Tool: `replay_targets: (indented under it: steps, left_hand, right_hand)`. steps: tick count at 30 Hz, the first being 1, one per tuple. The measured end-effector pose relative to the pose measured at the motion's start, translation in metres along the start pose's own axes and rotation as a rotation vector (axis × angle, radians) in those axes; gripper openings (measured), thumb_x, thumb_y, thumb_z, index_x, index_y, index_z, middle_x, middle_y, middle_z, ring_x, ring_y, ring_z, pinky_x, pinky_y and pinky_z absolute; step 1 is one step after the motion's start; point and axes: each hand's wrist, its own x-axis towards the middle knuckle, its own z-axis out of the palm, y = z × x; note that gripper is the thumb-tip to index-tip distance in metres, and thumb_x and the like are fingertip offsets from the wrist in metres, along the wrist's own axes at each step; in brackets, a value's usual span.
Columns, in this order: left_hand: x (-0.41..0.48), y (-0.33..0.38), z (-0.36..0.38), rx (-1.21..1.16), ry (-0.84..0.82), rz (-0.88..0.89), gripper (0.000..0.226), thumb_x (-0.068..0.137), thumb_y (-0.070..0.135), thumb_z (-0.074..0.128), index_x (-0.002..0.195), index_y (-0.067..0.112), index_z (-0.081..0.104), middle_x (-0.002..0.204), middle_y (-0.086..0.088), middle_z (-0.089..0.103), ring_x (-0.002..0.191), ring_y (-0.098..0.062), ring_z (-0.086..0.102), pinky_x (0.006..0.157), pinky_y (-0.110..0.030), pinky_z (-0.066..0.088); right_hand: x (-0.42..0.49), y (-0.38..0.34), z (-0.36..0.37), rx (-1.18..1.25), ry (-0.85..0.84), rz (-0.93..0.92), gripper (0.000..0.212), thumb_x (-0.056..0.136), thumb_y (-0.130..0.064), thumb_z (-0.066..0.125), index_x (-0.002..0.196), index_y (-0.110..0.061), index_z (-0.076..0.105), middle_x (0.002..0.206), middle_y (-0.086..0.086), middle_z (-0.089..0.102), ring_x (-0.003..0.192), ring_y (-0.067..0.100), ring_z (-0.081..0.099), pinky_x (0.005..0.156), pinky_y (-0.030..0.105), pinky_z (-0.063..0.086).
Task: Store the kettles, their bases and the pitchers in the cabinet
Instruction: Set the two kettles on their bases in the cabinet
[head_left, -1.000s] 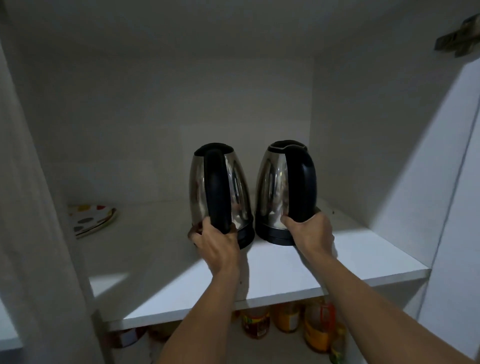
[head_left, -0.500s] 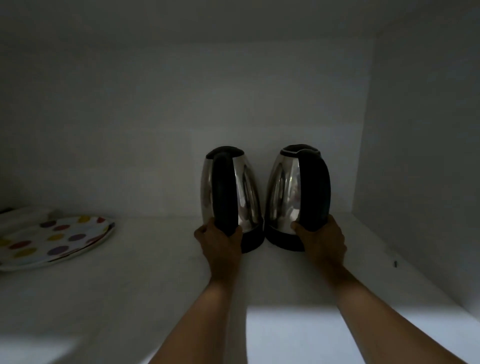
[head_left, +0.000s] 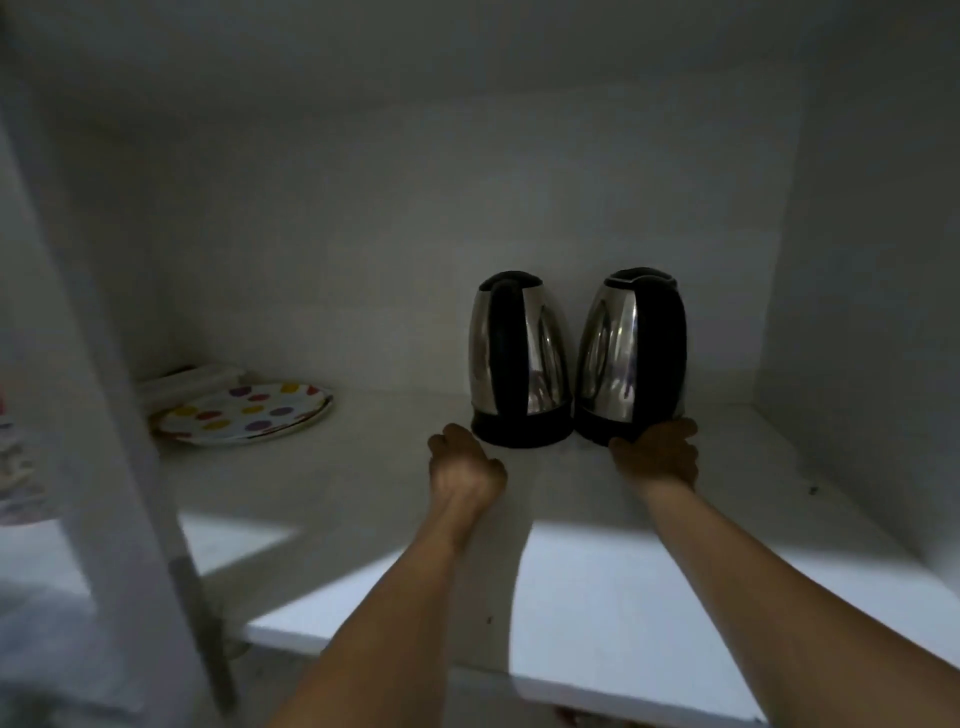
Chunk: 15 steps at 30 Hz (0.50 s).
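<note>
Head view: the cabinet shelf (head_left: 597, 587) holds both kettles at the back, upright and side by side, the left kettle (head_left: 517, 361) just beside the right kettle (head_left: 631, 358). The left hand (head_left: 465, 467) sits loosely curled on the shelf, free of its kettle. The right hand (head_left: 657, 454) touches the right kettle's foot, gripping nothing that I can make out. Judging by this, the kettles are stored; bases and pitchers are nowhere in view and remain to be done.
</note>
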Motion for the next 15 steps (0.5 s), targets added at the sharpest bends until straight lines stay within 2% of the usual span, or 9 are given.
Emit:
replay_targets:
  steps: [2,5,7,11,15]
  left_hand:
    - [-0.031,-0.008,-0.035,0.041,0.031,-0.035,0.049,0.088,0.024,0.056,0.128,-0.002,0.045,0.132,-0.022,0.044,0.122,-0.038,0.049,0.101,-0.036,0.042]
    - [-0.089,-0.029,-0.100,0.139,0.134,-0.020,0.047,0.092,0.023,0.058,0.130,-0.002,0.048,0.135,-0.020,0.043,0.124,-0.036,0.048,0.106,-0.038,0.040]
    - [-0.135,-0.050,-0.143,0.186,0.221,-0.018,0.047,0.093,0.025,0.055,0.132,0.000,0.048,0.138,-0.017,0.041,0.126,-0.035,0.047,0.107,-0.040,0.039]
    - [-0.226,-0.105,-0.233,0.324,0.403,-0.115,0.044,0.093,0.028,0.052,0.129,0.003,0.049,0.137,-0.017,0.044,0.129,-0.035,0.045,0.107,-0.050,0.039]
    - [-0.337,-0.165,-0.341,0.507,0.579,-0.304,0.047,0.096,0.033,0.046,0.133,0.004,0.045,0.141,-0.014,0.042,0.134,-0.033,0.038,0.108,-0.057,0.034]
  right_hand:
    - [-0.050,-0.012,0.006,-0.115,-0.056,-0.124,0.087,0.092,-0.027,0.062,0.150,0.008,0.008,0.147,0.033,0.035,0.133,0.045,0.042,0.103,0.043,0.040]
    - [-0.143,-0.032,0.015,-0.159,-0.140,-0.299,0.065,0.095,-0.030,0.058,0.144,0.000,0.027,0.142,0.029,0.040,0.126,0.047,0.049,0.097,0.046,0.044]
    - [-0.209,-0.044,0.019,-0.176,-0.228,-0.412,0.057,0.097,-0.035,0.054,0.139,-0.004,0.032,0.143,0.025,0.040,0.125,0.045,0.050,0.096,0.046,0.043]
    - [-0.333,-0.066,0.029,-0.164,-0.404,-0.609,0.059,0.096,-0.043,0.048,0.142,-0.009,0.034,0.146,0.021,0.039,0.129,0.043,0.047,0.100,0.048,0.041]
    - [-0.470,-0.086,0.038,-0.105,-0.615,-0.789,0.057,0.095,-0.046,0.047,0.141,-0.013,0.036,0.147,0.019,0.037,0.130,0.044,0.045,0.103,0.051,0.039]
